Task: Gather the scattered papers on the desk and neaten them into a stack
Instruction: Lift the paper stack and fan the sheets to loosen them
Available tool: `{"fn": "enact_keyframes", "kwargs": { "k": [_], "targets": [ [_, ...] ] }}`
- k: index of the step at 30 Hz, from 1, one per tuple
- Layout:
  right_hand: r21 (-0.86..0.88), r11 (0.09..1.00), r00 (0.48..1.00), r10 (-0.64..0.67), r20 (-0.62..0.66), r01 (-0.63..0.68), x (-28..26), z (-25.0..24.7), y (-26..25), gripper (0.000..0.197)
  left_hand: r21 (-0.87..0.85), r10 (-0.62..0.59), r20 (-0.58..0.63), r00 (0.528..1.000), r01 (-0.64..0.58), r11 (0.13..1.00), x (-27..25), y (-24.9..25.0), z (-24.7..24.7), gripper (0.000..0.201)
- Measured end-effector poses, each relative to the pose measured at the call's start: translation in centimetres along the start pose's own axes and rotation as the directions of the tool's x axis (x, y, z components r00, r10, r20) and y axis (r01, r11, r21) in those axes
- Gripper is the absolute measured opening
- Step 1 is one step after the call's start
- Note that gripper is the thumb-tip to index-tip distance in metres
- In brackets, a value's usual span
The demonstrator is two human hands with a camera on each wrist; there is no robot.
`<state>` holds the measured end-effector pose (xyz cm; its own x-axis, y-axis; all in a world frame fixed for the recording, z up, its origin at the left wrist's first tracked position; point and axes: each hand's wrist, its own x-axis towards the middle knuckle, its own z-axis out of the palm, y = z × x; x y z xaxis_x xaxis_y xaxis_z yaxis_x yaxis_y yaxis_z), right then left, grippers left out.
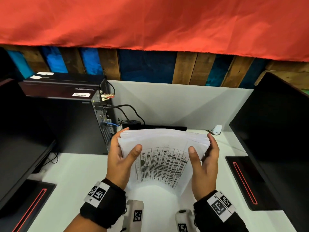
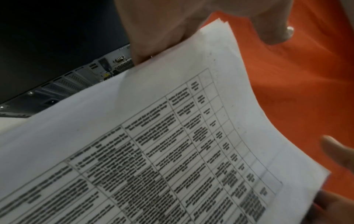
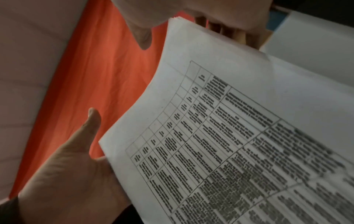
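Observation:
A stack of white papers (image 1: 163, 148), its front sheet printed with a table, stands upright and bowed between my two hands above the white desk (image 1: 75, 173). My left hand (image 1: 119, 158) holds the stack's left edge, fingers behind and thumb on the front sheet. My right hand (image 1: 205, 158) cups the right edge the same way, its thumb in front of the sheet. The left wrist view shows the printed sheet (image 2: 172, 121) under my left hand (image 2: 162, 27). In the right wrist view the stack (image 3: 229, 106) has sheet edges fanned slightly at the top by my right hand (image 3: 191, 12).
A black computer tower (image 1: 66, 118) with cables (image 1: 127, 111) stands at the back left. Dark monitors flank the desk at left (image 1: 20, 139) and right (image 1: 275, 131), their bases (image 1: 242, 181) on the desktop. A small white device (image 1: 216, 129) sits by the grey divider (image 1: 175, 104).

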<state>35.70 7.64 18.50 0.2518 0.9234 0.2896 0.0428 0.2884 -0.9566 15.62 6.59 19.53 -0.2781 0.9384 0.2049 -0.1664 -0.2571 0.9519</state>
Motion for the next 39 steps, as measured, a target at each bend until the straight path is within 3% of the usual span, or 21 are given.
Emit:
{"fn": "enact_keyframes", "kwargs": {
  "k": [4, 7, 12, 18, 21, 24, 30, 35, 39],
  "targets": [
    [0.062, 0.995, 0.997, 0.074, 0.011, -0.075, 0.3, -0.1, -0.3, 0.057, 0.010, -0.004, 0.013, 1.000, 0.004, 1.000, -0.1, -0.5, -0.3, 0.088],
    [0.085, 0.990, 0.993, 0.115, 0.004, -0.115, 0.4, -0.3, -0.2, 0.059, 0.005, -0.030, 0.037, 0.999, 0.030, 1.000, -0.3, -0.8, -0.1, 0.097],
    [0.054, 0.993, 0.994, 0.108, 0.034, -0.109, 0.1, 0.0, -0.5, 0.058, 0.059, 0.024, 0.068, 0.997, -0.029, 0.998, -0.8, -0.7, 0.2, 0.109],
    [0.100, 0.986, 0.991, 0.133, 0.030, -0.136, 0.3, -0.1, -0.4, 0.070, 0.050, 0.009, 0.098, 0.995, -0.014, 0.999, -0.4, -1.3, -0.1, 0.121],
    [0.100, 0.985, 0.990, 0.135, 0.042, -0.139, 0.3, -0.1, -0.4, 0.062, 0.073, -0.008, 0.177, 0.984, -0.005, 0.997, -0.4, -1.4, 0.1, 0.117],
    [0.132, 0.978, 0.986, 0.156, 0.051, -0.162, 0.6, -0.2, -0.4, 0.049, 0.077, -0.019, 0.156, 0.988, 0.007, 0.997, -0.4, -1.1, 0.1, 0.112],
    [0.129, 0.971, 0.979, 0.192, 0.065, -0.199, 0.9, -0.4, -0.2, 0.056, 0.065, -0.015, 0.130, 0.991, 0.007, 0.998, 0.1, -1.3, 0.3, 0.094],
    [0.068, 0.961, 0.951, 0.254, 0.174, -0.269, 1.4, -0.7, 0.0, 0.057, 0.016, -0.027, 0.116, 0.993, 0.025, 1.000, 0.0, -0.9, 0.4, 0.093],
    [0.028, 0.943, 0.933, 0.322, 0.157, -0.330, 2.0, -1.4, 0.9, 0.038, 0.070, -0.170, 0.062, 0.984, 0.166, 0.984, 1.8, -1.5, -0.6, 0.063]
  ]
}}
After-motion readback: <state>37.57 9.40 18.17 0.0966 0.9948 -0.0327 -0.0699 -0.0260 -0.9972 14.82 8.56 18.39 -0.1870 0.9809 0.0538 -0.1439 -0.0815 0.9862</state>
